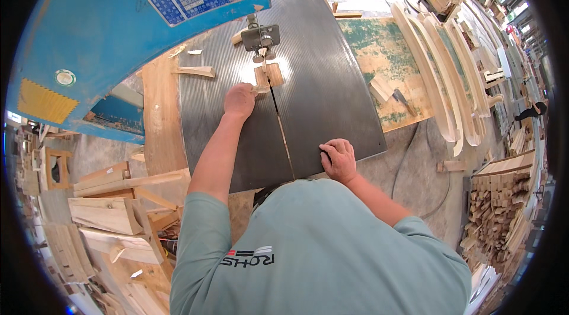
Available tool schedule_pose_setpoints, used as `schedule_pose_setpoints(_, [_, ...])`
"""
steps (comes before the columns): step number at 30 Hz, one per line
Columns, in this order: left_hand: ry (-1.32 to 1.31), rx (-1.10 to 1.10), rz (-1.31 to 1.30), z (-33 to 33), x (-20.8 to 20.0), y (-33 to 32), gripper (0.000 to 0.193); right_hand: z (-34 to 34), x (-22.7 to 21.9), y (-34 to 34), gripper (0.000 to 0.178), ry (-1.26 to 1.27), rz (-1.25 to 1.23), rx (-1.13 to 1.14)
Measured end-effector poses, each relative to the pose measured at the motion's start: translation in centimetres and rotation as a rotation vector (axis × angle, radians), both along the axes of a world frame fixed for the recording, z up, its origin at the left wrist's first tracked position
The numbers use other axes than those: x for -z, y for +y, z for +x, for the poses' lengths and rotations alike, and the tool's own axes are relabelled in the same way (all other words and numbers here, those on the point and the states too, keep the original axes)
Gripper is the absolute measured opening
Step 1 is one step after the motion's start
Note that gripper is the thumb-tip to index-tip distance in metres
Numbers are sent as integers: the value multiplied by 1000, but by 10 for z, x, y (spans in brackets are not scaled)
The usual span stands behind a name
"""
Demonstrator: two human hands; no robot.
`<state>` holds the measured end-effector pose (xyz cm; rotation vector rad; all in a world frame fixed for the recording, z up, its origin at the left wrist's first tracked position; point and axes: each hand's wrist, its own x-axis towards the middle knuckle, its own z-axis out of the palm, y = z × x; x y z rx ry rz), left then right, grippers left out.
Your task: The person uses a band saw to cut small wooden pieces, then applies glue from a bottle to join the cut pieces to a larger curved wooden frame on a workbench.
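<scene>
You stand leaning over a dark metal table (pixel 332 90) of a blue machine (pixel 112 36). Your left hand (pixel 239 100) is on it, fingertips against a small pale wood piece (pixel 260 88) beside the wooden insert (pixel 274 73), just below the guide assembly (pixel 261 36). Whether those fingers pinch the piece or only press it, you cannot tell from this angle. Your right hand (pixel 339 160) rests near the table's right edge, fingers curled; whether anything is under them is hidden.

Progress shows only in part: the piece seems to be at the working spot, but any cut in it is too small to make out, so what is left cannot be judged.

The guide assembly hangs close above, leaving little room for your left fingers. A wood wedge (pixel 198 71) lies on the table, beyond that hand to the left. To the right, a paint-worn board (pixel 370 39) bears a wood block (pixel 380 88), with curved wooden parts (pixel 428 72) alongside. Planks (pixel 106 214) crowd the lower left.
</scene>
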<state>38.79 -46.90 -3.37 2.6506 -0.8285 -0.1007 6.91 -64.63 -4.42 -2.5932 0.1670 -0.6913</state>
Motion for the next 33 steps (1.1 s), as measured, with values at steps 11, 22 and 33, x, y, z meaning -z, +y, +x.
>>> schedule_pose_setpoints(11, [2, 84, -21, 25, 7, -12, 20, 2, 3, 2, 21, 13, -16, 47])
schedule_pose_setpoints(22, [44, 96, 1, 37, 6, -19, 18, 4, 2, 2, 23, 20, -14, 34])
schedule_pose_setpoints(33, [56, 115, -32, 43, 5, -22, 18, 4, 2, 2, 23, 59, -17, 44])
